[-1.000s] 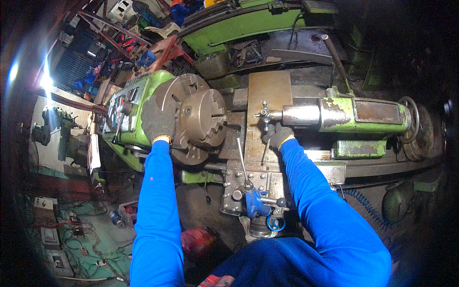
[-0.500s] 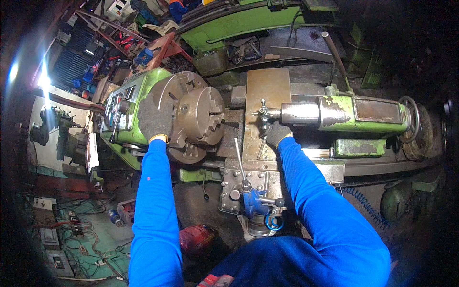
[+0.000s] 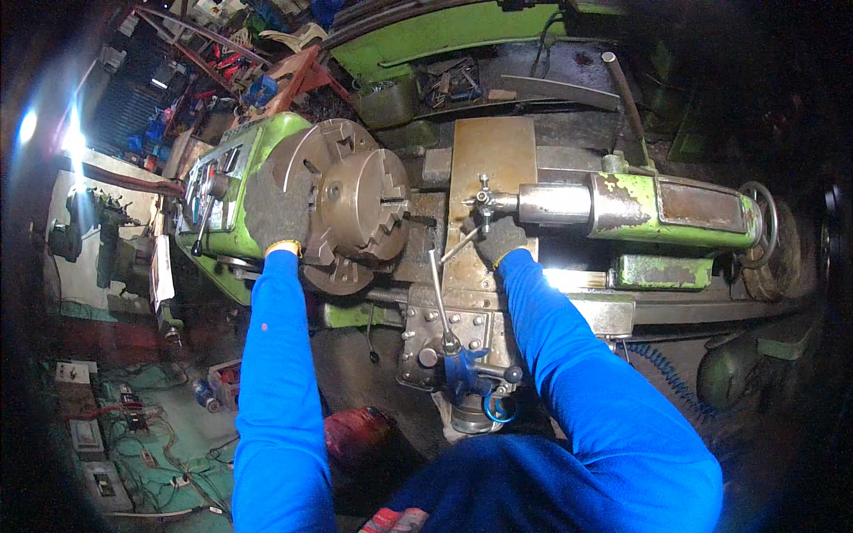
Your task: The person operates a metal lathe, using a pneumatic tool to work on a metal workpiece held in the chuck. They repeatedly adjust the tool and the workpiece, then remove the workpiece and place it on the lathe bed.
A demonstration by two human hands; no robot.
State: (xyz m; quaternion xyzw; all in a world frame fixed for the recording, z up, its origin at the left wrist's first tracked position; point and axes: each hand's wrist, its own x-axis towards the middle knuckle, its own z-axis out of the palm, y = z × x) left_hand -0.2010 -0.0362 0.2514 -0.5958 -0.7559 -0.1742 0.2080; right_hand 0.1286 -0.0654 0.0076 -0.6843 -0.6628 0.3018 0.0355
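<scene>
My left hand (image 3: 275, 210), in a dark glove with a yellow cuff, lies flat against the back rim of the big steel lathe chuck (image 3: 360, 200). Stepped jaws stand out from the chuck's face. My right hand (image 3: 502, 238), gloved too, is closed just under the cross-shaped metal fitting (image 3: 484, 202) at the tip of the tailstock quill (image 3: 551, 203). Out of its grip a thin metal rod (image 3: 460, 246) slants down to the left. The glove hides the rod's upper end and most of the fingers.
The green tailstock (image 3: 689, 209) with its handwheel (image 3: 762, 226) stands at right. Nearer me are the tool post (image 3: 449, 342) with an upright lever and a blue handle fitting (image 3: 471, 371). Cables (image 3: 169, 444) run over the green floor at lower left.
The rod at my right hand has swung from nearly upright to a leftward slant. That hand has shifted slightly up and left. My left hand stays against the chuck; the view has shifted a little.
</scene>
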